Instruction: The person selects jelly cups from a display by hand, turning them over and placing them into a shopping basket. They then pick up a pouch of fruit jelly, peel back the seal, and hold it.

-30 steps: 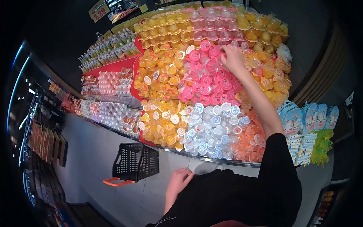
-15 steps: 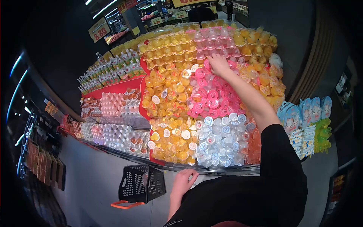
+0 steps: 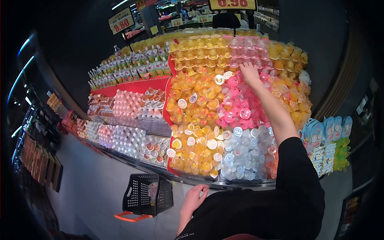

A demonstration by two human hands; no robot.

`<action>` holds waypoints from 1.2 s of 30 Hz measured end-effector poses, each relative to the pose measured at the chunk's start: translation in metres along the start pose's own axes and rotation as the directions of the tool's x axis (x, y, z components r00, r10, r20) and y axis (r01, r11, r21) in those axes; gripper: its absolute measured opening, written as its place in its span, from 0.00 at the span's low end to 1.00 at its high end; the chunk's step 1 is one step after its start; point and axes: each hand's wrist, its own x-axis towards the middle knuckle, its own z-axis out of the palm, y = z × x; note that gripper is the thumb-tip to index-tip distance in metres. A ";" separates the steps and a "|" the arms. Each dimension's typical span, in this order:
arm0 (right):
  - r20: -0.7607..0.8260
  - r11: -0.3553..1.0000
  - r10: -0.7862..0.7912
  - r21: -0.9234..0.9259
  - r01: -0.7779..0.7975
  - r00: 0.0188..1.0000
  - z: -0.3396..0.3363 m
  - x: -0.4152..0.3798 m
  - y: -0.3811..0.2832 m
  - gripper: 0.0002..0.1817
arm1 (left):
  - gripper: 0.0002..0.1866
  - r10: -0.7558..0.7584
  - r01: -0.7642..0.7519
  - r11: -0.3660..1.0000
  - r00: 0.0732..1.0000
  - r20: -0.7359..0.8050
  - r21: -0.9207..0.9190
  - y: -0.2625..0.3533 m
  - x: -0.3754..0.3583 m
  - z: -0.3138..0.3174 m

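Observation:
At the back edge of a pile of pink jelly cups, my right hand reaches in with its fingers spread over the cups. Its fingertips lie close to the stacked pale pink jelly cups, and contact is hard to make out. Low in front of my body, my left hand hangs near the display's front edge, fingers loosely bent and apart, nothing visible in it. Yellow jelly cups are heaped to the left of the pink ones, and clear, blue-lidded cups lie in front.
On the floor to the left stands a black shopping basket with an orange handle and a clear package inside. Spouted pouches and trays of small cups fill the left shelves. Blue packages hang at right. Price signs rise behind.
My view has shifted, so the display sits further right and lower. The right hand remains over the back of the pink cups, its fingers more extended. My left hand stays low.

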 end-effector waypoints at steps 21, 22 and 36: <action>-0.391 0.829 0.101 0.542 0.140 0.915 -0.048 -0.021 -0.001 0.14 | 0.06 0.137 -0.137 0.991 0.991 0.001 -0.002 -0.013 0.026 -0.002; -0.389 0.827 0.099 0.544 0.141 0.916 -0.065 -0.033 -0.007 0.14 | 0.06 0.132 -0.132 0.991 0.991 0.000 -0.002 -0.011 0.027 -0.002; 0.596 -0.555 -0.303 0.524 -0.646 0.743 -0.101 -0.403 -0.153 0.10 | 0.33 0.309 -0.321 0.929 0.947 -0.093 -0.187 0.070 0.069 0.022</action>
